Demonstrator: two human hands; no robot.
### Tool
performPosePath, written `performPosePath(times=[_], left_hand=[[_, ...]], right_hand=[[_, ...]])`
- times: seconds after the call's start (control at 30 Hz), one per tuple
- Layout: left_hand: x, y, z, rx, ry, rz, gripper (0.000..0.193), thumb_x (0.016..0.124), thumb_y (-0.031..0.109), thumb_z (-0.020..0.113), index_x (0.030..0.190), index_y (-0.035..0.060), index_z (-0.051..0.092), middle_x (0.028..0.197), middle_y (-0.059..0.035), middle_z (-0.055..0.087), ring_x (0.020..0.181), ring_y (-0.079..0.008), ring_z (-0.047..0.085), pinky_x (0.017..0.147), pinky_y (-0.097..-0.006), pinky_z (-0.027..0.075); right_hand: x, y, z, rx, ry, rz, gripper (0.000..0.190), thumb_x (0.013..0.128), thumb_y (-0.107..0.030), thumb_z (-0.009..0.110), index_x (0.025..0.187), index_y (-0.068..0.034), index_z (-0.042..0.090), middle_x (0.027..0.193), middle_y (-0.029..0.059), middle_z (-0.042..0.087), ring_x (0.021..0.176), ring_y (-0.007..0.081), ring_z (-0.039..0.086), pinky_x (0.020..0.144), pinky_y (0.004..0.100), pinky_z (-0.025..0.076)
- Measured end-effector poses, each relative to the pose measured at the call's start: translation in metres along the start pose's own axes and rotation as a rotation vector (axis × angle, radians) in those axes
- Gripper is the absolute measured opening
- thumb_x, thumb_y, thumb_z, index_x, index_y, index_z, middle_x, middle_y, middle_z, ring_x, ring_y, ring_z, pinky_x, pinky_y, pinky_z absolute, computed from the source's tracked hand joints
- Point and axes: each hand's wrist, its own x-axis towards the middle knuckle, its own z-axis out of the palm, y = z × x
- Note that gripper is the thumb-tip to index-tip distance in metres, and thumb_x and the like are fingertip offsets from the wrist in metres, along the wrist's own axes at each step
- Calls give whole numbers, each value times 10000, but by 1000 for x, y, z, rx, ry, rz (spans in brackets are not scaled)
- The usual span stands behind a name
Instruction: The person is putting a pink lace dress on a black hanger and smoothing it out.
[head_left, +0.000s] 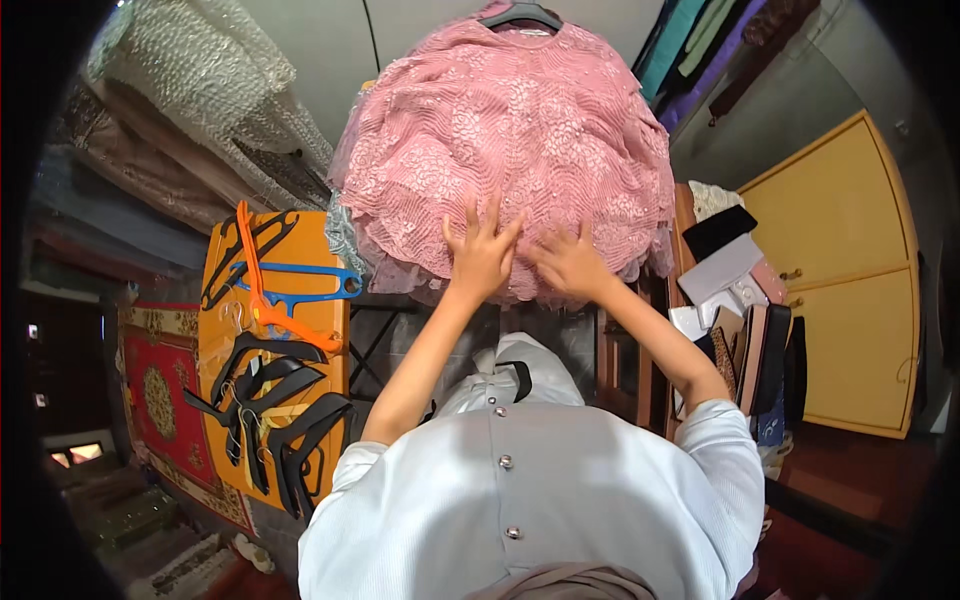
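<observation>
Spread out before me is a pink lace garment (510, 135) with pale flower patterns and small beads. A dark hanger (521, 13) sits in its neckline at the far end. My left hand (481, 251) rests on the lower part of the lace with its fingers spread. To its right, my right hand (568, 259) lies on the same lower part, slightly blurred, its fingers apart. Neither hand grips the cloth. Lilac tulle and a light blue lace garment (343, 232) show from under the pink one; the surface beneath is mostly hidden.
An orange-brown table (214, 345) on my left bears a pile of black hangers (277, 390), an orange hanger (251, 262) and a blue hanger (307, 277). Pouches and boxes (724, 262) are stacked at right, near a yellow cabinet (840, 247). Sequined garments (202, 82) hang at upper left.
</observation>
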Motion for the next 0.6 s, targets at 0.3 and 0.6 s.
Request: performPosePath(times=[0.3,0.6], left_hand=[[-51,19,-25,32,-40,-302,582,788,231,576,1353,173,446,1509,-206,162,1362,-444,147,965,-702,120],[-45,-29,-39,130,-46,-501,659,785,246,602,1394,130,378,1508,-243,107,1365,-492,62,957,-704,102]], right_hand=[[126,9,-24,-72,196,390,448,910,-339,470,1352,-274,455,1521,136,184,1397,413,82,983,745,65],[162,15,-44,-52,312,53,483,870,-435,513,1328,-287,473,1497,130,253,1388,397,153,1007,720,9]])
